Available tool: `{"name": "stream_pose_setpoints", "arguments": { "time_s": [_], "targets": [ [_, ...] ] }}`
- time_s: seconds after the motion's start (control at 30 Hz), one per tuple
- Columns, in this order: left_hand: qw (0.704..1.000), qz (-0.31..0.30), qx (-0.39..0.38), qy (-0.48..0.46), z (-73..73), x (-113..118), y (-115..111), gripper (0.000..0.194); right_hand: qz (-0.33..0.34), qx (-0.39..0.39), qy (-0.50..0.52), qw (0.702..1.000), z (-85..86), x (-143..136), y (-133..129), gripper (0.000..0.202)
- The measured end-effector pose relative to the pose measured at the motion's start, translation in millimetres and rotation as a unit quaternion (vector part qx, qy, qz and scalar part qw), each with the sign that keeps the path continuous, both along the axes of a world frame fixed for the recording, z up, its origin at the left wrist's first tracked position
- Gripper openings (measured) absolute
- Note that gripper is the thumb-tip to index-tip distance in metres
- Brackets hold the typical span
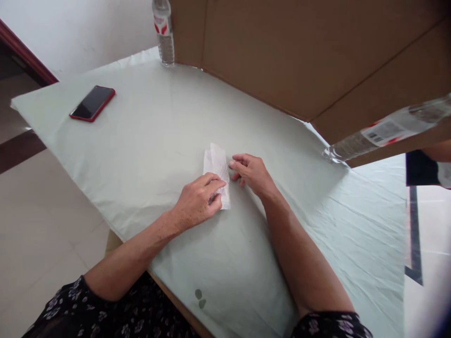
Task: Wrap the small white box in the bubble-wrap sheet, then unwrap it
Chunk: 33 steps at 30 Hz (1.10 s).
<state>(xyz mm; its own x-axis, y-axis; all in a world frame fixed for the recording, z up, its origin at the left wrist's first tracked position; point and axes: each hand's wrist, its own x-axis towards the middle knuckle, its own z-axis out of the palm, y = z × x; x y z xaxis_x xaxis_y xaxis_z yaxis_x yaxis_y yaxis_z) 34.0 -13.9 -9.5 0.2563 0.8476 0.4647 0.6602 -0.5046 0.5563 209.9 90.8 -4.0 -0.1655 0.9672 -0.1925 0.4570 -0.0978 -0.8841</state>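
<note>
A folded white tissue [216, 162] lies on the pale green tablecloth in the middle of the view, longer than it is wide. My left hand [199, 199] covers its lower left part, thumb and fingers bent and closed on the thin sheet. Just to the right of the tissue, my right hand [252, 173] rests on the cloth with its fingers loosely bent and apart. Nothing shows in that hand, and its fingertips are near the tissue's right edge.
A phone in a red case [92, 103] lies at the upper left. A brown cardboard panel [260, 56] stands along the far side, with a water bottle [165, 35] at its left end and another bottle [384, 129] at its right. Dark wet spots [199, 298] mark the cloth [141, 150] near me.
</note>
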Motion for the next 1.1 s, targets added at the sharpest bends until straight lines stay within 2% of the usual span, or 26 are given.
{"name": "stream_pose_setpoints", "arguments": {
  "time_s": [0.1, 0.23, 0.33, 0.47, 0.6, 0.73, 0.83, 1.1],
  "targets": [
    [1.000, -0.005, -0.009, -0.010, 0.8, 0.1, -0.1, 0.031, 0.015, -0.030, 0.003, 0.999, 1.3, -10.6, 10.0, 0.042],
    [0.999, -0.005, -0.030, -0.018, 2.2, 0.3, -0.4, 0.032, 0.048, -0.035, 0.039, 0.997, 1.1, -17.8, 17.1, 0.025],
    [0.999, -0.004, -0.048, -0.020, 3.7, 0.6, -0.9, 0.033, 0.074, -0.030, 0.091, 0.993, -1.6, -19.7, 17.5, 0.026],
    [0.997, 0.007, -0.076, -0.031, 4.8, 0.4, -1.1, 0.038, 0.069, -0.017, 0.155, 0.985, -4.6, -24.7, 13.0, 0.024],
    [0.996, 0.003, -0.083, -0.042, 3.9, -0.2, -0.6, 0.031, 0.068, -0.030, 0.209, 0.975, -3.4, -28.8, 7.8, 0.022],
    [0.995, -0.003, -0.081, -0.053, 2.1, -1.1, 0.0, 0.029, 0.066, -0.060, 0.246, 0.965, -1.3, -29.8, 2.9, 0.027],
    [0.995, 0.003, -0.083, -0.055, 0.7, -2.5, 0.2, 0.029, 0.068, -0.054, 0.278, 0.957, 0.8, -30.1, -3.2, 0.030],
    [0.995, 0.013, -0.092, -0.045, -5.1, -4.7, 2.3, 0.026, 0.081, 0.001, 0.278, 0.957, 8.5, -31.9, -18.6, 0.037]
  ]
}}
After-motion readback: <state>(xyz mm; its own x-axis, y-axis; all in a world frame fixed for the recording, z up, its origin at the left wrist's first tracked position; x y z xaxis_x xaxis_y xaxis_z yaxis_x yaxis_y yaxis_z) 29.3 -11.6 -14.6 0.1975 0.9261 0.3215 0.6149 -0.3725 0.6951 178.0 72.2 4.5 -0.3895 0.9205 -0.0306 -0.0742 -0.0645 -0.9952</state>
